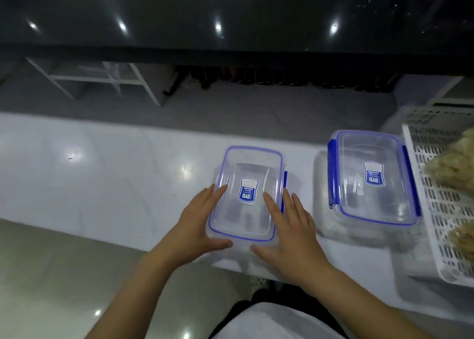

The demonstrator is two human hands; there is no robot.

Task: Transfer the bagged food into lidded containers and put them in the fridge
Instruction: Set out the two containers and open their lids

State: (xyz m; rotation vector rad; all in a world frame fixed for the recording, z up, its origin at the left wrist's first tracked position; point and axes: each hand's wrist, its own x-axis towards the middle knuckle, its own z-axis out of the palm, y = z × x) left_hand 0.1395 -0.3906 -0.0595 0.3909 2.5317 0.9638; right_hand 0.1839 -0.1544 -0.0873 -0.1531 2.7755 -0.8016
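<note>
A clear lidded container (247,174) with a blue seal and a blue label stands near the front edge of the white counter (107,174). My left hand (198,225) lies against its left side, straight fingers on the lid and thumb at the near edge. My right hand (287,232) lies on the right part of the lid, thumb also at the near edge. A second clear container (372,179) with blue clips stands to the right, lid on. Bags of pale food (451,166) lie in a white perforated basket (436,210) at the far right.
Beyond the counter is a grey floor with a white frame stand (102,79) and a dark glossy surface (230,18) behind. A row of dark bottles (282,79) lines the floor below it. The basket overhangs the counter's right part.
</note>
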